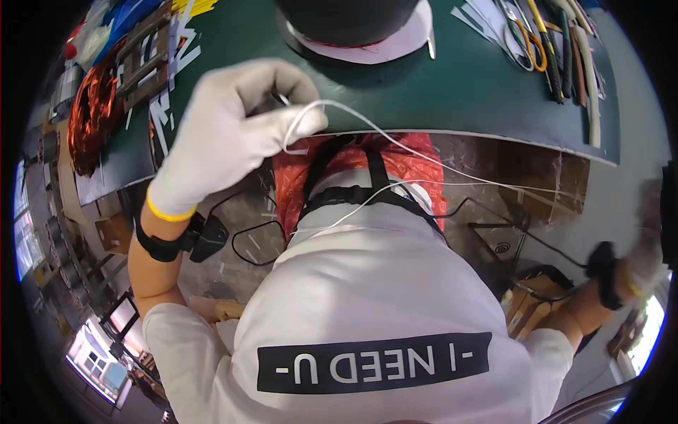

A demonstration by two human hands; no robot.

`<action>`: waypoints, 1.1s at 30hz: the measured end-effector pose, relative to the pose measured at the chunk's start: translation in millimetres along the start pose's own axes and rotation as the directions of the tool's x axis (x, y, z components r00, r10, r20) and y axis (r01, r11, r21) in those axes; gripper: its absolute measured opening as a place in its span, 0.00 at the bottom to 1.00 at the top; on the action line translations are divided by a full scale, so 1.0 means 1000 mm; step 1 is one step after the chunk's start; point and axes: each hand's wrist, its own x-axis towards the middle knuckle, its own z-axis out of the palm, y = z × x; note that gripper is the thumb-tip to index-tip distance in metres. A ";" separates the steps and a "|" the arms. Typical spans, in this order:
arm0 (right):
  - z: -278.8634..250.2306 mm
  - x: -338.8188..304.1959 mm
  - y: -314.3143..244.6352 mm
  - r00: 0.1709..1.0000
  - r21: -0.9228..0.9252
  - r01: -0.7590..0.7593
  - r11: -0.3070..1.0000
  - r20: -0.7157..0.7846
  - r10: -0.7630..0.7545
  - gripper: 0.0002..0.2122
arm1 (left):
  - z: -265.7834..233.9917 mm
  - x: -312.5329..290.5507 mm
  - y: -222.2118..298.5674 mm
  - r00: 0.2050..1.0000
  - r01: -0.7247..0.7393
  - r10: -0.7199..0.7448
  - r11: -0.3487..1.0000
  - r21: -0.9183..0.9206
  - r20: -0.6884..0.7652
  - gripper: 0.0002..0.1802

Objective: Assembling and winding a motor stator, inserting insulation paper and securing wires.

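Note:
In a white glove with a yellow cuff, my left hand (pixel 236 131) is raised over the table's near edge. Its thumb and fingers pinch a thin white cord (pixel 387 136), which loops at the fingertips and stretches off to the right. A second length of cord crosses in front of my shirt. Far out at the right rim, my right hand (pixel 644 251), also gloved, is smeared by motion; its fingers cannot be made out. Beyond the left hand, a dark round vessel (pixel 346 18) stands on a pale disc (pixel 402 51) on the green table (pixel 452 99).
Orange-handled scissors (pixel 534 51) and several long hand tools (pixel 580 67) lie at the table's right. Shiny orange-red material (pixel 95 116) and white strips (pixel 161 116) are on the left. A cardboard box (pixel 544 177) sits beneath the table. Black cables (pixel 519 230) hang by both arms.

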 end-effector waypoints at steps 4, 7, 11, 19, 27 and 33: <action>0.179 -0.042 0.020 0.445 0.194 0.085 0.977 0.870 -0.212 0.15 | -0.023 -0.009 0.019 0.915 -0.187 0.213 0.976 0.108 -0.342 0.18; 0.264 -0.074 0.022 0.274 0.335 0.180 0.925 0.886 -0.374 0.12 | -0.047 -0.027 0.023 0.885 -0.190 0.217 0.976 0.105 -0.412 0.17; 0.290 -0.080 0.024 0.159 0.350 0.310 0.884 0.897 -0.412 0.08 | -0.081 -0.061 0.022 0.816 -0.146 0.214 0.975 0.167 -0.537 0.17; 0.213 -0.038 0.110 0.402 0.009 0.233 0.972 0.910 -0.105 0.05 | -0.135 -0.126 0.004 0.705 -0.005 0.143 0.980 0.197 -0.695 0.16; 0.223 -0.075 0.039 0.381 -0.022 0.026 0.999 0.924 0.011 0.17 | -0.158 -0.144 -0.021 0.676 0.027 0.122 0.982 0.189 -0.726 0.16; 0.284 -0.085 -0.002 0.061 0.217 0.185 0.958 0.971 -0.231 0.07 | -0.160 -0.158 -0.032 0.654 0.056 0.090 0.984 0.167 -0.751 0.15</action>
